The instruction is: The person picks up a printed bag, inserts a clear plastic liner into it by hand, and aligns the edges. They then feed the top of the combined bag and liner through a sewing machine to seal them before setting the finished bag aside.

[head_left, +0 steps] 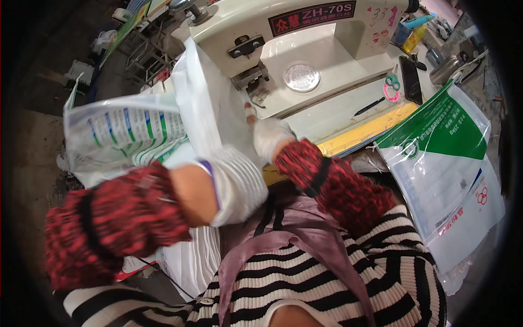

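Observation:
A white plastic sack [204, 98] stands bent upward at the left of the cream sewing machine [229, 24], its edge close to the needle area [251, 79]. Its printed part [131, 128] with blue and green markings spreads out to the left. My right hand [270, 139], in a white glove, is closed at the sack's edge below the needle area; one finger with a wrapped tip stretches up along it. My left hand [239, 182], in a striped white knitted glove, is smeared by motion in front of the sack. Its fingers are hidden.
On the machine's table lie a dark pen [369, 107], scissors with pink and green handles [391, 87] and a black phone [411, 80]. A metal flask [447, 70] lies behind them. A green and white sack [441, 174] hangs at the right; stacked white sacks [190, 259] are beside my lap.

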`<action>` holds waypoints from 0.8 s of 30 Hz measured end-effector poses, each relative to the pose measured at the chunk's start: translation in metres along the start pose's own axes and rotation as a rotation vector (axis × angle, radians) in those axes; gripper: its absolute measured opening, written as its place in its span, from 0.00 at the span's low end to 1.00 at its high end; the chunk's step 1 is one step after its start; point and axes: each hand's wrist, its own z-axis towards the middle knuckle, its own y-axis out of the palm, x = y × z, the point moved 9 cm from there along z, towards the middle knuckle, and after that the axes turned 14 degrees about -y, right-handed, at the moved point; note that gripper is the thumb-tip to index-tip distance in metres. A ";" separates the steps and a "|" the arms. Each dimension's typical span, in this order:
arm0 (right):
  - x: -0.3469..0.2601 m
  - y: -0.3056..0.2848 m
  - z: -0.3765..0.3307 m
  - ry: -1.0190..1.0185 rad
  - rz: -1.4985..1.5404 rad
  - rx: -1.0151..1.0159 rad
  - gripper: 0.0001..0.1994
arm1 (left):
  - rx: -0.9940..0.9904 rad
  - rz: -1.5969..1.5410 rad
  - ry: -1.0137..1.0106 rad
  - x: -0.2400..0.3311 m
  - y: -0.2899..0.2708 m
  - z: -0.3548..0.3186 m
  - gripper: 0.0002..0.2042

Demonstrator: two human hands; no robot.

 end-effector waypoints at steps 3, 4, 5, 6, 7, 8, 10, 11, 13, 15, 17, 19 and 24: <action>0.003 0.007 0.003 -0.106 -0.099 0.142 0.36 | -0.268 -0.010 -0.167 0.002 0.066 0.021 0.11; -0.001 0.001 0.005 -0.112 -0.093 0.142 0.36 | -0.111 -0.206 -0.247 -0.014 0.084 0.030 0.11; -0.002 -0.004 0.005 -0.048 -0.051 0.079 0.35 | -0.116 -0.209 -0.244 -0.020 0.125 0.034 0.11; -0.005 -0.001 0.006 -0.002 -0.012 0.011 0.34 | -0.036 -0.640 -0.489 -0.048 0.160 0.030 0.10; -0.004 0.006 0.005 -0.009 -0.012 0.002 0.34 | 0.050 -1.071 -0.721 -0.068 0.187 0.019 0.10; -0.005 0.014 0.002 -0.086 0.065 0.022 0.34 | 0.036 -2.001 -0.805 -0.063 0.208 0.010 0.08; -0.003 0.027 -0.014 -0.134 0.379 0.121 0.33 | 0.168 -1.512 -0.899 -0.108 0.190 -0.011 0.07; -0.003 0.042 -0.024 -0.129 0.383 0.114 0.33 | 0.480 -1.816 -0.793 -0.126 0.189 -0.019 0.08; 0.008 0.033 -0.057 -0.329 0.376 0.843 0.32 | 0.879 -1.831 -0.725 -0.137 0.109 -0.022 0.07; 0.014 0.075 -0.049 -0.325 0.853 0.751 0.30 | 1.121 -1.785 -0.634 -0.152 0.072 -0.021 0.06; -0.020 0.084 -0.065 -0.175 1.413 0.240 0.24 | 1.021 -1.057 -0.693 -0.155 0.049 -0.023 0.10; -0.017 0.081 -0.067 -0.238 1.489 0.227 0.19 | 0.837 -0.346 -0.674 -0.139 0.051 -0.016 0.13; -0.024 0.072 -0.077 -0.164 1.497 0.163 0.14 | -0.009 -0.015 -0.953 -0.150 0.134 -0.021 0.27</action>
